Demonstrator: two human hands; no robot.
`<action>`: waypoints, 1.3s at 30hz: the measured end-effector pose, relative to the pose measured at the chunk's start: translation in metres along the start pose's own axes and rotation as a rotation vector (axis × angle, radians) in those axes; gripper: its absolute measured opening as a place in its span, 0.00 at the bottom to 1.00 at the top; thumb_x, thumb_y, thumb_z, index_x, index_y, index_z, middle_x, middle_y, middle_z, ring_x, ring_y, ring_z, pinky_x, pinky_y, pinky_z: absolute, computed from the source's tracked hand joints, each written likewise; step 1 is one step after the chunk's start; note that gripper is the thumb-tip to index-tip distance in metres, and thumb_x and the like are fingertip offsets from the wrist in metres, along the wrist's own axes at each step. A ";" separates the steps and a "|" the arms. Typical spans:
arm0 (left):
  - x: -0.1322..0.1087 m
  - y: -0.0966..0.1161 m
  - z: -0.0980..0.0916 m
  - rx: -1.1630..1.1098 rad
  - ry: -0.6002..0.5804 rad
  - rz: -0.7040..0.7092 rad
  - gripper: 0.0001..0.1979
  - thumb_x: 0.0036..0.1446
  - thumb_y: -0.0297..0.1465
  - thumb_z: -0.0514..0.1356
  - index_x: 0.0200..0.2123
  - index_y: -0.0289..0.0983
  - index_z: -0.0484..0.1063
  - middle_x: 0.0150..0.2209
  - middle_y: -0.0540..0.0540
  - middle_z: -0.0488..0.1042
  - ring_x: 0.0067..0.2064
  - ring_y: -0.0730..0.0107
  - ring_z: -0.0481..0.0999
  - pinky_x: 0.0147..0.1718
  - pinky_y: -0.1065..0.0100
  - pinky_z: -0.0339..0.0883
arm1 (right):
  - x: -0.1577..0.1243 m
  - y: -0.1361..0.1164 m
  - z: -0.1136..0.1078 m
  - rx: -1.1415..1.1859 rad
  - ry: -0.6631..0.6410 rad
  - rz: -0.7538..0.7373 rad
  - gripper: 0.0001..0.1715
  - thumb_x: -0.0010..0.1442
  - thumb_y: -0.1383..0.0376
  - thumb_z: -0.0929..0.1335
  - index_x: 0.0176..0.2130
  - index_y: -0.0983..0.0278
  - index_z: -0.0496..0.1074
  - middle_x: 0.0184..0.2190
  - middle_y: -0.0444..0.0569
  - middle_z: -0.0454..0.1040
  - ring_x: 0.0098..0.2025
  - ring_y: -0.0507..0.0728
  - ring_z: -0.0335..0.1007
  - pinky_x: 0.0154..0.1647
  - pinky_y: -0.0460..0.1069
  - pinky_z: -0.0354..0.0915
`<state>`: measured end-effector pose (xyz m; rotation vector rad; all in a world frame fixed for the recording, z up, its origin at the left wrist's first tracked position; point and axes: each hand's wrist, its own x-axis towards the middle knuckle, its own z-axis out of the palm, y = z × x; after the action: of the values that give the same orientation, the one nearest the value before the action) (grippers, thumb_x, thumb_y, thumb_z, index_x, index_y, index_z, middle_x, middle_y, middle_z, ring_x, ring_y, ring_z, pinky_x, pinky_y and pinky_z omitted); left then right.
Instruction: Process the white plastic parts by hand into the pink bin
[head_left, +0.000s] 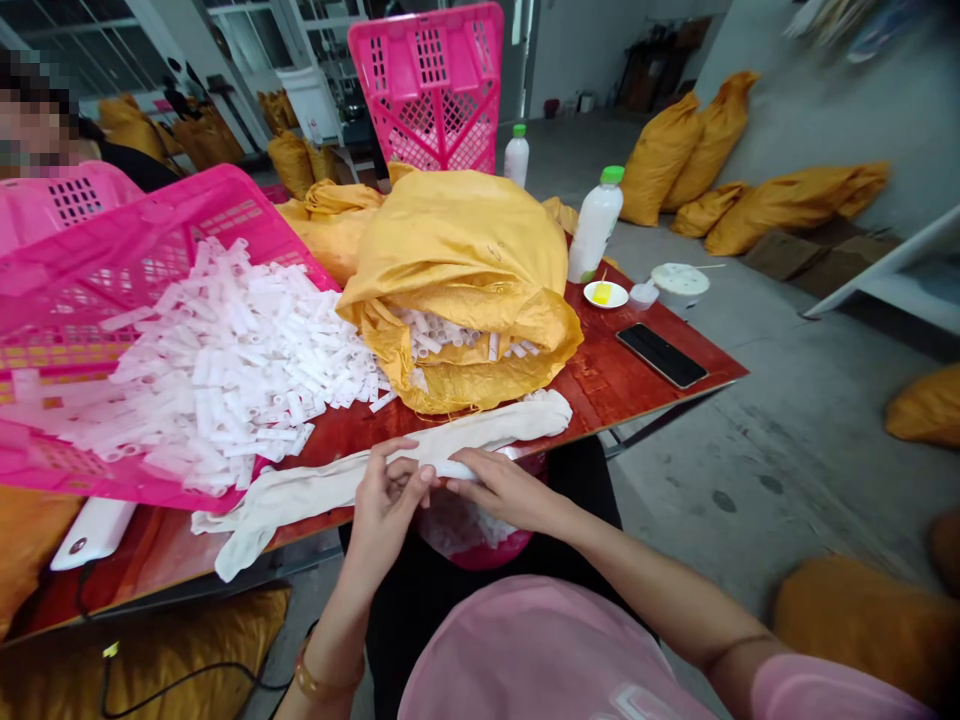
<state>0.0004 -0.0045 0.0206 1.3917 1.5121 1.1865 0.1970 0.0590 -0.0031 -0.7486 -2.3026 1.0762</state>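
A short white plastic tube (454, 469) lies level between my hands, above the table's front edge. My left hand (391, 488) is closed, its thumb and fingers pinching near the tube's left end. Around the right end the fingers of my right hand (511, 487) are closed. Just behind runs a long white cloth (495, 424) along the table edge. Below my hands, a pink container (498, 553) with whitish pieces sits at my lap, partly hidden. Many similar white tubes (247, 360) spill from a tipped pink basket (247, 200), and more show in the mouth of a yellow woven sack (465, 230).
On the red table (600, 390) are a phone (660, 355), a white bottle (596, 228), a small dish (606, 294) and a white device (94, 532). Another pink basket (427, 90) stands behind. Yellow sacks (664, 155) line the floor. A person (37, 110) sits at far left.
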 end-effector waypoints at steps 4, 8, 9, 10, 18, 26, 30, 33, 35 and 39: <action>-0.001 0.001 -0.011 0.152 -0.040 0.070 0.13 0.64 0.41 0.61 0.35 0.37 0.75 0.30 0.48 0.76 0.31 0.70 0.73 0.32 0.70 0.66 | 0.002 -0.002 -0.001 0.130 -0.075 0.001 0.15 0.73 0.56 0.63 0.49 0.63 0.71 0.42 0.49 0.77 0.42 0.57 0.73 0.45 0.49 0.65; -0.003 0.009 -0.008 0.194 -0.046 0.073 0.18 0.68 0.40 0.56 0.27 0.37 0.73 0.26 0.49 0.73 0.30 0.69 0.71 0.31 0.70 0.64 | 0.003 -0.002 0.004 0.080 0.042 0.002 0.15 0.72 0.59 0.62 0.52 0.64 0.70 0.48 0.55 0.75 0.47 0.59 0.71 0.49 0.52 0.64; -0.005 0.010 -0.006 0.181 -0.026 0.074 0.18 0.68 0.40 0.56 0.27 0.37 0.73 0.26 0.49 0.73 0.29 0.69 0.70 0.30 0.69 0.64 | 0.003 -0.001 0.004 0.152 0.027 0.016 0.15 0.71 0.58 0.63 0.51 0.64 0.71 0.46 0.54 0.75 0.44 0.58 0.70 0.48 0.52 0.65; -0.007 0.011 -0.004 0.165 -0.019 0.087 0.18 0.68 0.40 0.56 0.28 0.37 0.73 0.26 0.49 0.73 0.29 0.69 0.70 0.30 0.69 0.63 | 0.003 -0.001 0.003 0.272 -0.027 0.039 0.15 0.71 0.56 0.64 0.49 0.64 0.72 0.40 0.51 0.74 0.39 0.56 0.69 0.44 0.50 0.65; -0.011 -0.001 0.003 0.158 -0.119 0.203 0.15 0.69 0.35 0.55 0.31 0.37 0.72 0.29 0.47 0.72 0.32 0.68 0.71 0.34 0.68 0.64 | -0.007 0.002 0.005 0.397 -0.068 0.053 0.16 0.70 0.55 0.64 0.45 0.64 0.72 0.32 0.45 0.71 0.33 0.53 0.67 0.39 0.48 0.64; -0.015 -0.007 0.003 0.269 -0.199 0.205 0.07 0.68 0.34 0.56 0.42 0.39 0.73 0.33 0.49 0.73 0.33 0.69 0.71 0.33 0.70 0.64 | -0.009 -0.006 -0.010 0.167 -0.155 -0.019 0.19 0.75 0.58 0.58 0.56 0.62 0.69 0.50 0.52 0.76 0.51 0.57 0.72 0.52 0.50 0.65; -0.016 -0.004 -0.001 0.318 -0.297 0.218 0.08 0.69 0.34 0.56 0.38 0.39 0.72 0.32 0.49 0.72 0.32 0.69 0.70 0.34 0.69 0.64 | -0.001 -0.007 -0.026 -0.035 -0.220 -0.105 0.17 0.74 0.62 0.59 0.46 0.64 0.75 0.39 0.52 0.77 0.42 0.58 0.72 0.46 0.50 0.64; -0.017 -0.002 -0.002 0.305 -0.379 0.185 0.08 0.69 0.34 0.55 0.39 0.39 0.72 0.32 0.49 0.72 0.33 0.69 0.71 0.35 0.69 0.65 | 0.003 -0.004 -0.025 -0.082 -0.282 -0.122 0.15 0.72 0.62 0.62 0.35 0.64 0.72 0.29 0.45 0.71 0.31 0.53 0.64 0.34 0.46 0.59; -0.018 -0.001 -0.003 0.288 -0.408 0.178 0.07 0.69 0.34 0.55 0.39 0.39 0.72 0.33 0.48 0.73 0.34 0.68 0.72 0.35 0.69 0.65 | 0.002 0.000 -0.018 -0.012 -0.293 -0.098 0.15 0.70 0.63 0.63 0.32 0.63 0.69 0.25 0.42 0.67 0.27 0.51 0.60 0.30 0.46 0.55; -0.019 -0.003 -0.003 0.248 -0.449 0.199 0.07 0.69 0.32 0.55 0.40 0.39 0.73 0.36 0.47 0.75 0.37 0.67 0.73 0.39 0.68 0.67 | -0.007 0.010 0.007 0.394 -0.217 0.120 0.17 0.72 0.58 0.60 0.36 0.64 0.67 0.25 0.42 0.69 0.25 0.51 0.63 0.29 0.45 0.58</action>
<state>-0.0007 -0.0238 0.0176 1.8640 1.2484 0.7403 0.2007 0.0559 -0.0167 -0.6431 -2.1322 1.6752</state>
